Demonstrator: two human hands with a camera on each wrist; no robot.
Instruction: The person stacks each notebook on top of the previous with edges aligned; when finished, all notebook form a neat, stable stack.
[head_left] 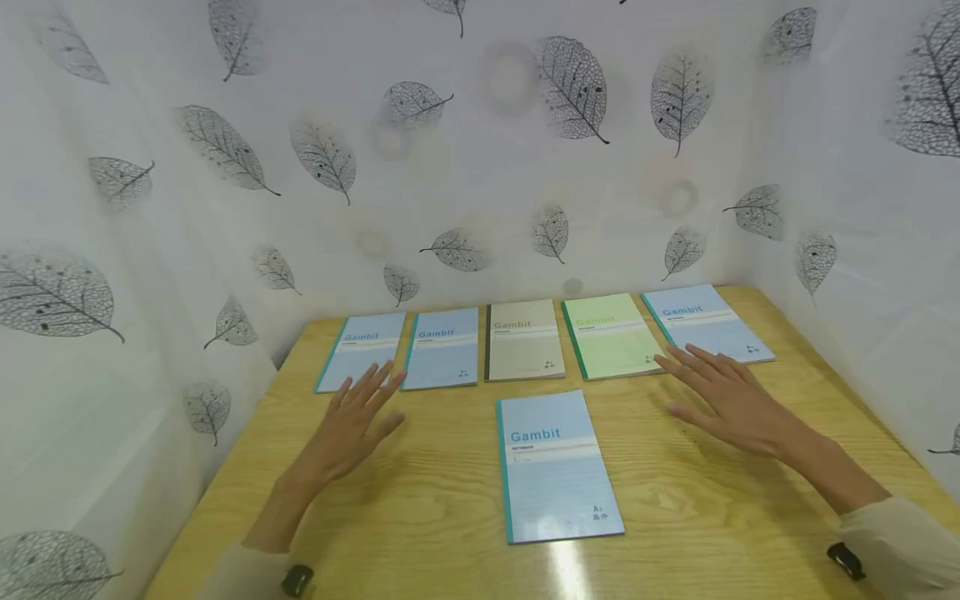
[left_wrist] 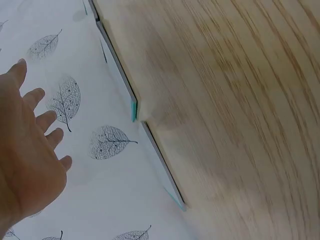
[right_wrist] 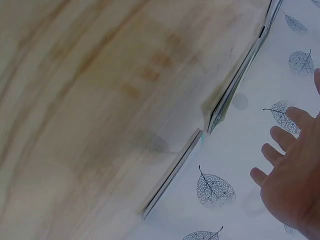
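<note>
My left hand [head_left: 351, 435] hovers with spread fingers in front of the two blue notebooks at the left of the back row, the leftmost notebook [head_left: 367, 350] and its neighbour [head_left: 442, 354]. Its fingertips overlap their lower edges in the head view. On the other side, my right hand [head_left: 723, 404] is held out flat, fingertips near the corners of the green notebook [head_left: 611, 337] and the far-right blue notebook [head_left: 705, 321]. Neither hand holds anything. Between the hands, closer to me, lies another blue notebook [head_left: 558, 475], its teal spine on the left.
A beige notebook [head_left: 525, 354] with a dark spine lies mid-row. All the notebooks lie face up on a wooden table [head_left: 420, 500]. A white curtain [head_left: 465, 183] with leaf prints surrounds the table at the back and sides.
</note>
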